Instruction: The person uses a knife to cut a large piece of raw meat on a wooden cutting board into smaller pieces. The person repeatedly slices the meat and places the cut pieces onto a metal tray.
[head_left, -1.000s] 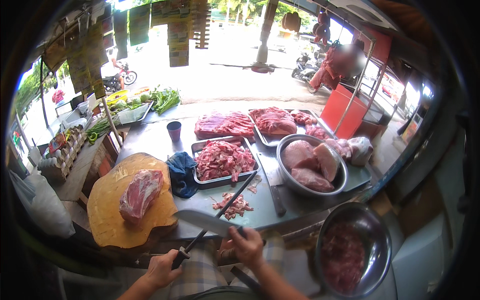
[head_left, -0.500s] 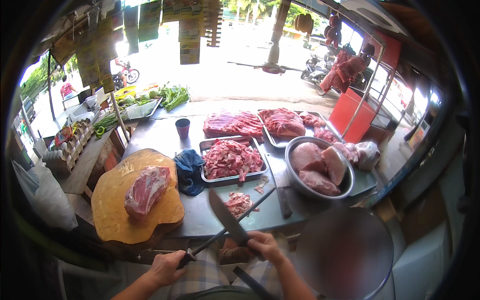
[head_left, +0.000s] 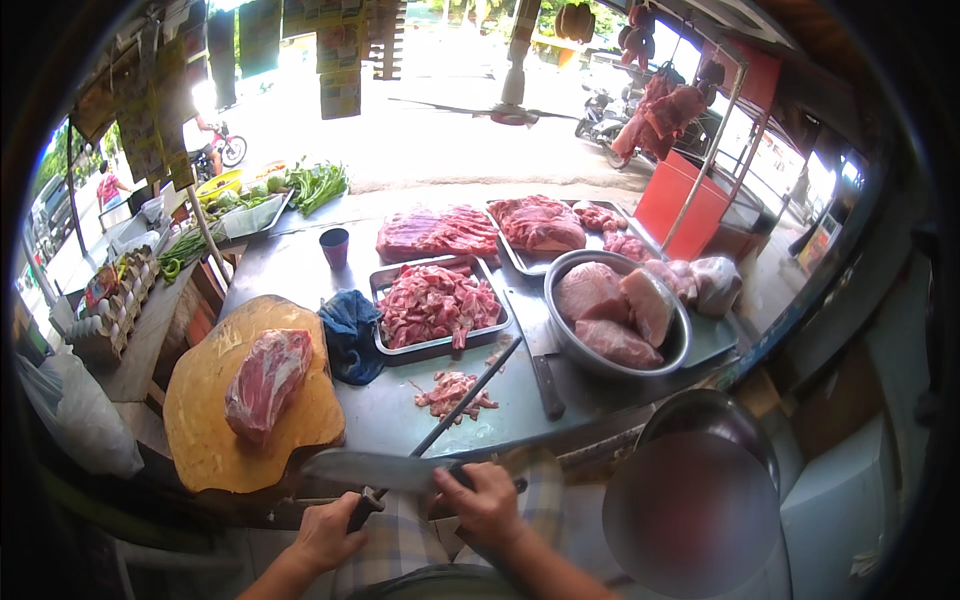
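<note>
My left hand (head_left: 326, 532) grips the black handle of a long honing steel (head_left: 468, 395) angled up to the right. My right hand (head_left: 480, 500) holds a broad knife (head_left: 372, 468) lying crosswise near the steel's lower part, tip to the left. Just beyond them are small meat scraps (head_left: 450, 395) on the metal counter (head_left: 260, 258). A raw meat block (head_left: 265, 385) rests on a round wooden board (head_left: 200, 430) at the left, beside a blue cloth (head_left: 350, 335).
Meat trays (head_left: 536, 228), a bowl of large pieces (head_left: 610, 315), another knife (head_left: 547, 385) and a cup (head_left: 334, 250) stand on the counter. Vegetables (head_left: 315, 190) and egg cartons (head_left: 115, 315) are at the left, hanging meat (head_left: 660, 120) behind right. A partly blurred bowl (head_left: 705, 408) sits low right.
The knife tilted upward half a second ago; now it is level and lower along the steel, nearer my left hand. The view has shifted slightly.
</note>
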